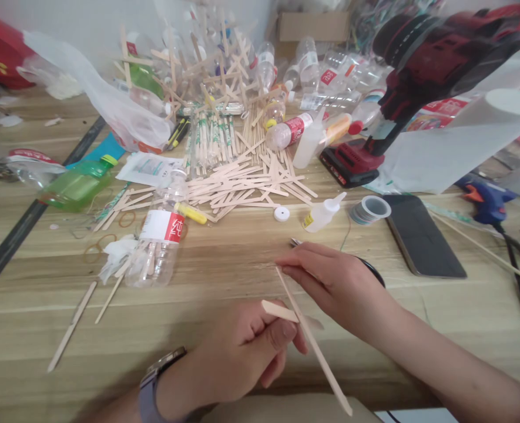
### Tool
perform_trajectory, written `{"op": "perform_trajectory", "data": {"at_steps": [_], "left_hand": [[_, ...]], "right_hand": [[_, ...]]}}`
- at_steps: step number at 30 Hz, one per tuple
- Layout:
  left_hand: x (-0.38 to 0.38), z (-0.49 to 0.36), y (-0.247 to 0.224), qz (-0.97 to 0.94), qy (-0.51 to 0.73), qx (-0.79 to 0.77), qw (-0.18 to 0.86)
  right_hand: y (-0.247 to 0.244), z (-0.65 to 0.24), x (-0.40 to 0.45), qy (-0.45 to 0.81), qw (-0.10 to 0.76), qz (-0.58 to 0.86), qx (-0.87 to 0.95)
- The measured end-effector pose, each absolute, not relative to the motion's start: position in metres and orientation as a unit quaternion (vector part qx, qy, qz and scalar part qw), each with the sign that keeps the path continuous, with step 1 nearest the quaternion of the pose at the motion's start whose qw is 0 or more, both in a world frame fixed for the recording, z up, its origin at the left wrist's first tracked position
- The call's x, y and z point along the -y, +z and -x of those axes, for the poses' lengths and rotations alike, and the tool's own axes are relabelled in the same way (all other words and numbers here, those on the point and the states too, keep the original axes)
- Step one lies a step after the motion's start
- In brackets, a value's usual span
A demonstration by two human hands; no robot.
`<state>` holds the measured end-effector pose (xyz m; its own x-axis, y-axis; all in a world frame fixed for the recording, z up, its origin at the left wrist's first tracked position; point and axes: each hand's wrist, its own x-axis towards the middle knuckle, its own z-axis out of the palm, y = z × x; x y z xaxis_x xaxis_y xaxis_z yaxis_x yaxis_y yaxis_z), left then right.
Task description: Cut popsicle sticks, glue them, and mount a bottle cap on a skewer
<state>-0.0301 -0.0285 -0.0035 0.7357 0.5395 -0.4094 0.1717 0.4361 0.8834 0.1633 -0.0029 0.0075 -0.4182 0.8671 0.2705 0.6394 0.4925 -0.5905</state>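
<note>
My left hand (253, 346), with a watch on its wrist, is closed on a short wooden stick piece (279, 311) near the table's front edge. A long thin wooden stick (319, 352) crosses that piece and slants down to the right. At its upper end are the pinched fingertips of my right hand (325, 270); exactly how they grip it is hard to make out. Just beyond the right hand lie dark-handled scissors (373, 271), partly hidden by it. A small glue bottle (324, 213) stands tilted farther back.
Loose wooden sticks (242, 182) are heaped mid-table. A labelled plastic bottle (158, 247) holding sticks is at left. To the right are a phone (425, 235), a tape roll (369, 210), a red power drill (418, 76) and a blue glue gun (484, 197).
</note>
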Motion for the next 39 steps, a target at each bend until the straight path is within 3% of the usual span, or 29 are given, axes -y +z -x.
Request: {"op": "perform_trajectory", "data": {"at_steps": [9, 21, 34, 39], "left_hand": [[0.029, 0.029, -0.005, -0.516, 0.123, -0.336, 0.778], [0.027, 0.029, -0.002, -0.517, 0.099, -0.344, 0.778], [0.028, 0.029, -0.002, -0.510, 0.098, -0.332, 0.788], [0.028, 0.030, -0.004, -0.510, 0.108, -0.346, 0.779]], "right_hand": [[0.002, -0.168, 0.002, 0.036, 0.256, 0.397, 0.881], [0.007, -0.172, -0.001, -0.023, 0.225, 0.353, 0.908], [0.006, -0.170, -0.002, 0.174, 0.297, 0.414, 0.843], [0.001, -0.177, -0.002, 0.130, 0.233, 0.473, 0.840]]}}
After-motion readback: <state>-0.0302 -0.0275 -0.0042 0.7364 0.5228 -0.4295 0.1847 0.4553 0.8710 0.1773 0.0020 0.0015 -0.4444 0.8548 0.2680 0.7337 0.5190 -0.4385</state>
